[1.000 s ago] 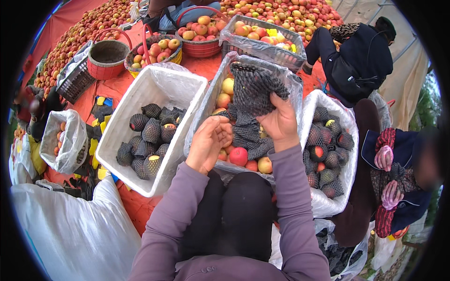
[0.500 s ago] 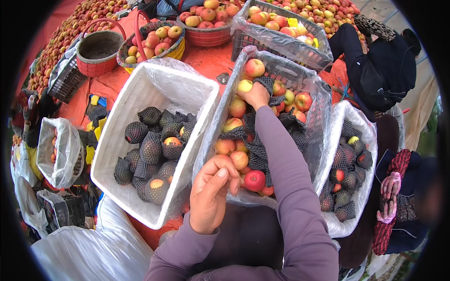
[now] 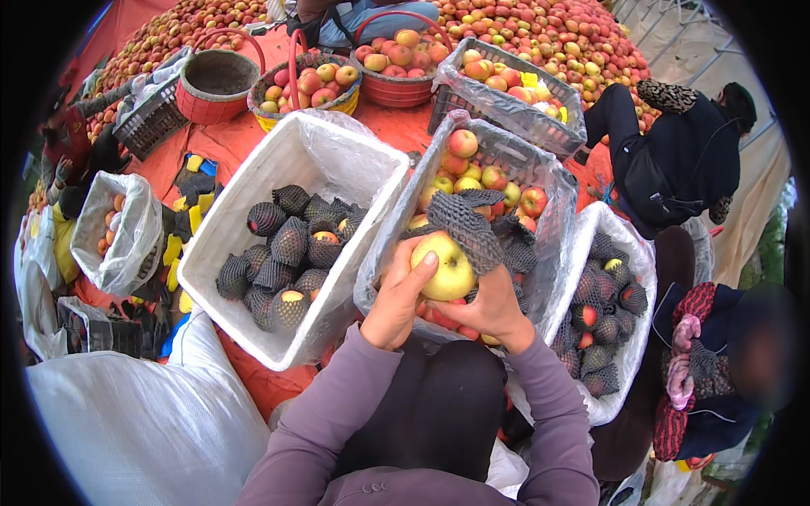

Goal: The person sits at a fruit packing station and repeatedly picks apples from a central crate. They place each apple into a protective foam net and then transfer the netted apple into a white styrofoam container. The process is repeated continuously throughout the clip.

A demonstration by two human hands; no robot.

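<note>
In front of me my left hand (image 3: 395,297) is closed round a yellow apple (image 3: 447,270), its thumb on the side. My right hand (image 3: 496,310) grips a black foam net sleeve (image 3: 466,226), which stands up beside and behind the apple; its fingers reach under the fruit and are partly hidden. The apple's front is bare. Both hands are over the near end of a plastic-lined crate (image 3: 557,221) of loose apples and black nets. To the left, a white foam box (image 3: 359,164) holds several apples in black nets.
At right is another white box (image 3: 620,403) of netted apples, with a co-worker's pink-gloved hands (image 3: 682,358) beyond it. Apple baskets (image 3: 403,88) and a dark crate (image 3: 472,114) stand behind. A second person (image 3: 675,169) sits far right. A white sack (image 3: 152,422) lies near left.
My right hand has come back from inside the crate with a net sleeve. My left hand, bare before, now holds a yellow apple, and both hands have met. The view has shifted slightly.
</note>
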